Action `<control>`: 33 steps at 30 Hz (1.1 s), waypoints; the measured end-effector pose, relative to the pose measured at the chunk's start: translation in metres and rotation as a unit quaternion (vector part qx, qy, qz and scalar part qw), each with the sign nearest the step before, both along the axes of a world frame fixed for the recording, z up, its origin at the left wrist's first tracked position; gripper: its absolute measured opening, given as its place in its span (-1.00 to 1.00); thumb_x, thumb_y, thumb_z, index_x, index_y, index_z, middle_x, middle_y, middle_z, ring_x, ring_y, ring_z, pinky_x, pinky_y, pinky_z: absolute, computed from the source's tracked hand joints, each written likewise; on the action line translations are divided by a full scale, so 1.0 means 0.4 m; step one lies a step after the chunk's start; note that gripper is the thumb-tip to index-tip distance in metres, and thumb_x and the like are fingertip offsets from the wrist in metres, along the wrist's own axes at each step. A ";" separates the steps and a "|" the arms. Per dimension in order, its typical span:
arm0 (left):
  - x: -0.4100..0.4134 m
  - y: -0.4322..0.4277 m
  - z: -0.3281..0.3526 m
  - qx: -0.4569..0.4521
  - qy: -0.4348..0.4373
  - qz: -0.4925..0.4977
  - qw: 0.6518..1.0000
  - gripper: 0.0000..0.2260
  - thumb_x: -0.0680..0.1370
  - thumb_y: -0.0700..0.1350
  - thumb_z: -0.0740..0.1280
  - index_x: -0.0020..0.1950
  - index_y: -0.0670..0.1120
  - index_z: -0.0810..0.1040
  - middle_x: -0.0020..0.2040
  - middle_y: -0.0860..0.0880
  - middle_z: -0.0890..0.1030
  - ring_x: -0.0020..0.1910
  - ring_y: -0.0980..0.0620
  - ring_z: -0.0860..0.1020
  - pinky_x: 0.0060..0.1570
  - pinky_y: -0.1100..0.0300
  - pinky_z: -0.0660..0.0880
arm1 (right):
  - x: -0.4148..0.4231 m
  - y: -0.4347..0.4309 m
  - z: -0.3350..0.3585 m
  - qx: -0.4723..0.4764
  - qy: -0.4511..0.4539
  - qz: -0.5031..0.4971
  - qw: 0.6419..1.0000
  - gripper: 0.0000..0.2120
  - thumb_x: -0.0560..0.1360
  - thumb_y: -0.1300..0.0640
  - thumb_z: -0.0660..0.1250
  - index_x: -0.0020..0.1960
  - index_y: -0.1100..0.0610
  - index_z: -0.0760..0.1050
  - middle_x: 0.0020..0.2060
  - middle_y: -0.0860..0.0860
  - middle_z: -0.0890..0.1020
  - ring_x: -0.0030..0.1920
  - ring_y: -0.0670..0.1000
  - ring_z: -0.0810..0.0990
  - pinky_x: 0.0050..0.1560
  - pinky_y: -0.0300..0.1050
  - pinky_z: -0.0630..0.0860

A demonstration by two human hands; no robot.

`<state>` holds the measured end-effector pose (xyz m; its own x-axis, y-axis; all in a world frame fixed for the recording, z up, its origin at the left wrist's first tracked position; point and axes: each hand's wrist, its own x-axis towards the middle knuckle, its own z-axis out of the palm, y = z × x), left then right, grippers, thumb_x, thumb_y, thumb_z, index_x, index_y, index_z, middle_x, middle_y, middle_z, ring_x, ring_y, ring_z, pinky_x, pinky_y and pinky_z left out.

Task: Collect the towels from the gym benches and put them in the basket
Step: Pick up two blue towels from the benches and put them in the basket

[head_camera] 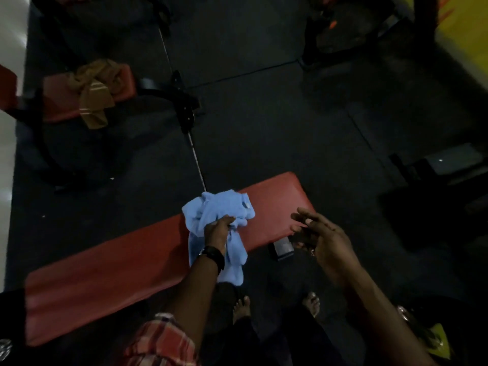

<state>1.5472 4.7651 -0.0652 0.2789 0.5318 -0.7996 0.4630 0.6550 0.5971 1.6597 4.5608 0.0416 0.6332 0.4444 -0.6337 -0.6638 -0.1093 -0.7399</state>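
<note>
Lifting the blue towel (219,207) off the near red bench (126,265), left hand (217,229) bunched tight around it!

Big picture first: that bench runs from lower left up to the right, and the towel hangs in a crumpled bundle at its front edge, tail trailing down past the wrist. Right hand (320,233) hovers just beside it, fingers spread, holding nothing. Farther off at upper left, a brown towel (93,93) lies draped over a second bench (87,93), well apart from both hands. No basket shows anywhere yet.
</note>
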 end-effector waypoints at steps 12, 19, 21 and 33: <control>0.386 -0.378 0.315 0.065 -0.104 -0.076 0.990 -0.94 0.55 -0.18 0.28 -0.12 -0.11 0.52 -0.19 -0.08 0.56 -0.24 -0.04 0.55 -0.17 0.02 0.55 | 0.354 -0.280 0.106 0.054 -0.077 0.003 0.996 -0.71 0.55 0.30 0.26 0.15 0.00 0.58 0.21 0.06 0.64 0.10 -0.01 0.60 -0.09 -0.08 0.55; 0.608 -0.552 0.508 -0.178 -0.247 -0.062 0.950 -0.78 0.45 -0.18 0.25 -0.08 -0.28 0.61 -0.16 -0.23 0.62 -0.19 -0.13 0.64 -0.12 0.08 0.62 | 0.507 -0.439 0.097 -0.004 -0.165 0.210 0.964 -0.06 0.23 0.07 0.63 0.49 -0.22 0.24 0.35 -0.18 0.40 0.36 -0.16 0.37 0.35 -0.08 0.40; 0.682 -0.584 0.539 -0.199 -0.273 -0.070 0.939 -0.78 0.45 -0.20 0.25 -0.13 -0.30 0.64 -0.18 -0.22 0.64 -0.20 -0.12 0.67 -0.13 0.11 0.64 | 0.545 -0.449 0.092 -0.024 -0.203 0.229 0.952 -0.40 0.31 0.15 0.59 0.28 -0.13 0.47 0.14 -0.19 0.59 0.16 -0.24 0.56 0.13 -0.36 0.49; 1.202 -0.740 0.380 0.164 -0.368 -0.558 0.725 -0.03 0.26 -0.15 0.66 0.54 0.04 0.19 0.47 0.12 0.40 0.43 0.23 0.38 0.27 0.37 0.41 | 1.051 -0.618 0.225 0.036 -0.234 -0.161 0.958 -0.76 0.41 0.18 0.45 0.07 0.17 0.60 -0.04 0.23 0.69 0.00 0.14 0.67 0.03 0.09 0.60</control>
<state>2.0280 4.4692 0.0867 0.9693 -0.2259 -0.0965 0.0715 -0.1166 0.9906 2.0803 4.3135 0.1315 0.9519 0.2106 -0.2224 -0.2485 0.1067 -0.9627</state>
